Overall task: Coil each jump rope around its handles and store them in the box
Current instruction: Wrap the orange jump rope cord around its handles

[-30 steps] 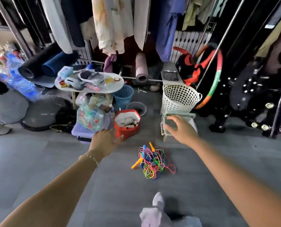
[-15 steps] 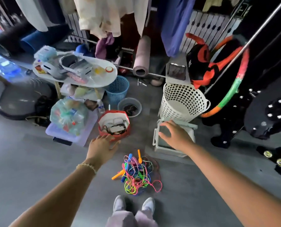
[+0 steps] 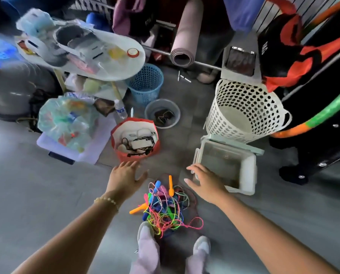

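Both hands are empty. The left hand (image 3: 125, 178) is flat with its fingers spread wide, holding nothing, and its fingertips are just short of the red bag (image 3: 137, 156). The right hand (image 3: 206, 182) is also open and splayed, with its fingers over the near-left corner of the box (image 3: 247, 175). I cannot tell whether it touches the rim or only hovers.

The ropes (image 3: 165, 206) lie in one tangled pile on the floor. They sit between the two hands and back toward the person, off both wrists and just ahead of the shoes (image 3: 145, 231). No rope is coiled and none is in the box, so the task looks barely begun.

The pile lies behind both palms, so either hand must pull back and drop to reach it. It has no single long axis because the cords loop every way. Only the handles give direction:
- One orange handle (image 3: 170, 184) stands up and points away, in the gap between the thumbs.
- Another orange handle (image 3: 137, 210) lies flat and points out toward the left forearm.

The two hands are about equally near. The left thumb is perhaps slightly closer to the top of the pile.

The box is open and under the right hand, close beside the pile on that side. Storing would probably fall to the right hand.

The likely risk is that lifting one handle drags the whole knot with it.
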